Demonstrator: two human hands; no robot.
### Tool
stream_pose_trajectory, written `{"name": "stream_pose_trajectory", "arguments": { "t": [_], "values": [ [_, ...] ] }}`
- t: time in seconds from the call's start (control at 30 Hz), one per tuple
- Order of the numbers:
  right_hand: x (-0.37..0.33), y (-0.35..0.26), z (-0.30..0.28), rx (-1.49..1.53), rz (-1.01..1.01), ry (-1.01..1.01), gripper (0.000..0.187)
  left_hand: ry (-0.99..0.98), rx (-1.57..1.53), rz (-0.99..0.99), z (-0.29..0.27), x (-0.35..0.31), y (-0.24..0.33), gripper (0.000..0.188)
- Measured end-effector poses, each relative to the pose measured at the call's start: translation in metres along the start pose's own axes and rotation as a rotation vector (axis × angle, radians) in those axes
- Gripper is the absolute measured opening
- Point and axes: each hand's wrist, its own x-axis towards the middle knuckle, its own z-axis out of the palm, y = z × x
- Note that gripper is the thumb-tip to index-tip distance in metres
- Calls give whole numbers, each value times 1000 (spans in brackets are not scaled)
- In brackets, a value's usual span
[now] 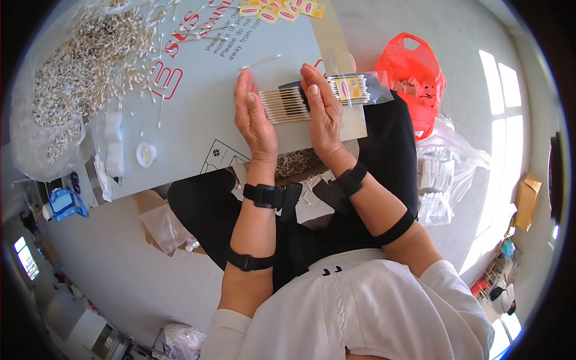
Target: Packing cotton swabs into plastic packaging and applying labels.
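Head view: both your hands are over the tabletop (pixel 198 117), close to its right edge. Left hand (pixel 256 123): flat, fingers straight and held together, palm turned inward, at the left ends of a row of cotton swabs (pixel 282 107). Right hand (pixel 324 117): likewise flat and extended, palm facing your left, set across the right ends of that row. Neither fist is closed; the gap between your palms is about as wide as the row is long. Swabs lie side by side, roughly parallel to the near edge. How firmly your palms press on them cannot be told. A dark flat piece (pixel 291 86) shows at the row's far side, partly hidden by your right hand.

Just beyond your right hand, a clear packet (pixel 351 89) of swabs with a yellow label juts past the tabletop's right edge. One loose swab (pixel 261 61) lies alone, off your left fingertips toward the far edge. Yellow labels (pixel 281 9) are scattered at the far edge, near the far right corner. A large heap of swabs (pixel 90 72) spreads over the far left corner, partly in clear plastic. Toward the near left corner: a small white round piece (pixel 146 155) and a white wavy-sided piece (pixel 114 144). Off the right edge, well apart from your hands: a red plastic bag (pixel 413 84).
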Motion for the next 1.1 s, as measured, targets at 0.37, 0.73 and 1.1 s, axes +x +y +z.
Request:
{"name": "stream_pose_trajectory", "arguments": {
  "t": [0.37, 0.73, 1.1],
  "values": [
    [20, 0, -14, -18, -58, 80, 32, 24, -87, -58, 37, -2, -3, 59],
    [41, -45, -62, -548, -135, -299, 38, -181, 395, 129, 13, 2, 4, 51],
    [43, -32, -81, -1207, -548, -673, 58, -595, 1221, 316, 10, -19, 13, 79]
  ]
}}
